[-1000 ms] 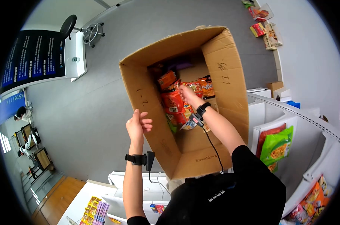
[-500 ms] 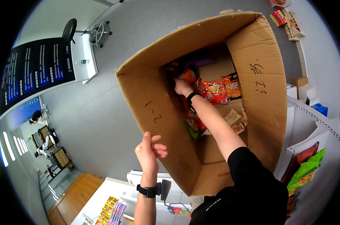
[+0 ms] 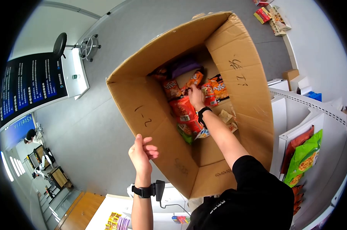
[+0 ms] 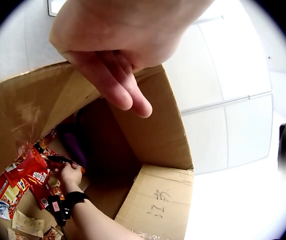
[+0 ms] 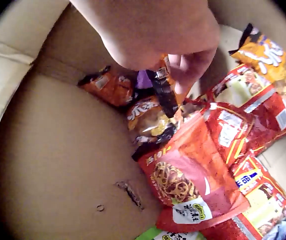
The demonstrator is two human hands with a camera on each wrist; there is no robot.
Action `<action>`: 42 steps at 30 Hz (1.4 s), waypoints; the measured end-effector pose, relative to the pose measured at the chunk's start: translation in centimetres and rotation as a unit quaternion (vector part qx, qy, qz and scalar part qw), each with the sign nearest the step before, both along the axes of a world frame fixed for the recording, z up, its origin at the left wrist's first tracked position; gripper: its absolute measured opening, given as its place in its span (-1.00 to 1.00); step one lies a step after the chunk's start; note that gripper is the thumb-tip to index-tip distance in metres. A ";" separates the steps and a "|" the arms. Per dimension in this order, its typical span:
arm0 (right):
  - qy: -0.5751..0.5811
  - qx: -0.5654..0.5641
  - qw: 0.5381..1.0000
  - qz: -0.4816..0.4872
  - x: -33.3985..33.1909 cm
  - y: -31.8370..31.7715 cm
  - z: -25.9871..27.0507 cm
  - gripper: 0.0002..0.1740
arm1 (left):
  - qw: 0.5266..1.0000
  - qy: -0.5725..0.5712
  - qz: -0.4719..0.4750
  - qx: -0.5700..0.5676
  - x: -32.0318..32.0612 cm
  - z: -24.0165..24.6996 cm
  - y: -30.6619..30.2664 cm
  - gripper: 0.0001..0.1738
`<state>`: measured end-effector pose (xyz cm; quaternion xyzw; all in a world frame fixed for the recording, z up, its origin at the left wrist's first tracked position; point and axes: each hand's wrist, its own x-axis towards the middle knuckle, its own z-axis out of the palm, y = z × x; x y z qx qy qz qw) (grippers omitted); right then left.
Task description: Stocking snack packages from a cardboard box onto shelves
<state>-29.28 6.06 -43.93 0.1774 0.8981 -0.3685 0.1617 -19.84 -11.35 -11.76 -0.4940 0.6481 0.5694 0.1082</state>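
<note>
My right hand (image 3: 196, 97) is down inside a large cardboard box (image 3: 131, 101), pinching the end of an orange snack bag (image 3: 195, 78) between thumb and fingers. In the right wrist view, that bag's dark edge hangs below the fingers of my right hand (image 5: 185, 75). Just beneath lie another orange bag (image 5: 147, 119) and a large red bag (image 5: 193, 172), with red packets (image 5: 263, 112) beside them. Outside the box's left wall, my left hand (image 3: 142, 153) is raised with its fingers loosely bent, holding nothing.
A purple bag (image 3: 185, 67) lies deeper in the box, a green bag (image 3: 185, 133) by its left wall and small beige packets (image 3: 225, 116) to the right. White shelving (image 3: 296, 115) with a hanging green bag (image 3: 304, 159) stands right. A stool (image 3: 60, 45) is far left.
My right hand has moved from the box's left wall toward the middle, with an orange bag in its grip. My left hand keeps its pose. The head view has shifted.
</note>
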 end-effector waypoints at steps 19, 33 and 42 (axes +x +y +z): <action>0.154 -0.233 0.940 -0.196 9.7 6.7 14.9 -0.75 | 0.985 0.091 -0.065 0.133 2.1 -0.5 -1.8 -0.56; 0.186 -0.512 0.826 -0.142 24.8 6.7 40.7 -0.78 | 0.848 0.065 -0.346 0.396 8.2 6.0 2.5 -0.06; 0.227 -0.533 0.802 -0.147 33.1 5.8 44.6 -0.73 | 0.732 0.103 -0.411 0.534 11.2 10.4 7.1 -0.60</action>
